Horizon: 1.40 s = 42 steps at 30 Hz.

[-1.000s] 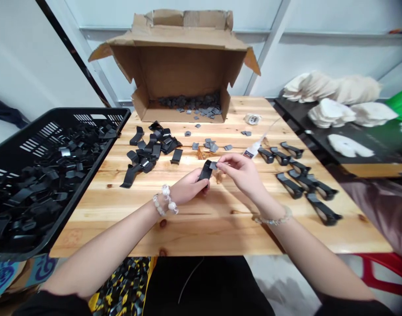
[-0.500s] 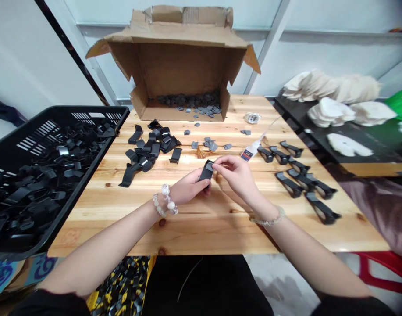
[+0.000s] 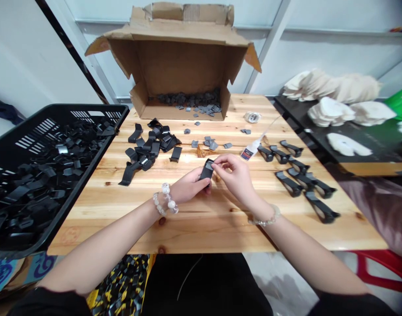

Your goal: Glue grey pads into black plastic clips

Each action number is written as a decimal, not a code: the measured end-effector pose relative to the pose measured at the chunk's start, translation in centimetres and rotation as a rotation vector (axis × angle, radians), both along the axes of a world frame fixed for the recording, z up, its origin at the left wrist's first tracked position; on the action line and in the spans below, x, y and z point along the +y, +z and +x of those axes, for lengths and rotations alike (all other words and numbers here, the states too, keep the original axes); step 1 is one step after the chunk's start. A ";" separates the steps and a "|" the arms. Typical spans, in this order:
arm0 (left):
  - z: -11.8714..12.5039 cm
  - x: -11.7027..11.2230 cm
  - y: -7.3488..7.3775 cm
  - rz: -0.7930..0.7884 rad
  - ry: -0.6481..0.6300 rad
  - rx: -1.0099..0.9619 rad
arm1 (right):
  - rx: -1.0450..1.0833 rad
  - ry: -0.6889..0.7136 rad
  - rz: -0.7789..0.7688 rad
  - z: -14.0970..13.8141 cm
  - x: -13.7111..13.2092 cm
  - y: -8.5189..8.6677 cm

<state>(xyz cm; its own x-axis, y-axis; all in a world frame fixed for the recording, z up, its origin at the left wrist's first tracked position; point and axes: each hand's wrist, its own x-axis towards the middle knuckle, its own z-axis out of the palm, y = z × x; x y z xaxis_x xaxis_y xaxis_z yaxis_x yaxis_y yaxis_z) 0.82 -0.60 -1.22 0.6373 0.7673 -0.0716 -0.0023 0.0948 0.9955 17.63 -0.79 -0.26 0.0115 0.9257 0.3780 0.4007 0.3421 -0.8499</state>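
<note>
left hand (image 3: 187, 186): clamped on black clip (image 3: 205, 173)
right hand (image 3: 234, 176): pinched on grey pad (image 3: 209, 166)
pad: could skew if pinch slips

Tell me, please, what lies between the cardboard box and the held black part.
In the head view, small grey pieces lie scattered between box and part.

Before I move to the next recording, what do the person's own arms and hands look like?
The left hand and right hand are ungloved. Clear and white bead strands circle the left wrist; a slimmer bracelet of small pale beads circles the right. Black sleeves end well short of both wrists.
</note>
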 end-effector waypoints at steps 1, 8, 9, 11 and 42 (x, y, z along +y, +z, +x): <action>0.0 0.0 0.0 0.003 0.003 0.002 | -0.016 -0.008 0.013 0.0 0.0 0.0; 0.1 -0.1 -0.1 0.028 0.012 0.035 | 0.012 -0.002 -0.040 -0.1 0.0 -0.4; 0.1 -0.1 0.0 0.033 0.013 0.041 | 0.070 0.012 -0.081 -0.1 0.1 -0.4; 0.1 -0.2 0.1 0.043 0.015 0.052 | 0.203 0.046 -0.167 -0.2 0.2 -0.4; -0.1 -0.3 -0.5 0.164 0.016 0.211 | 0.306 0.156 -0.347 0.0 0.0 0.6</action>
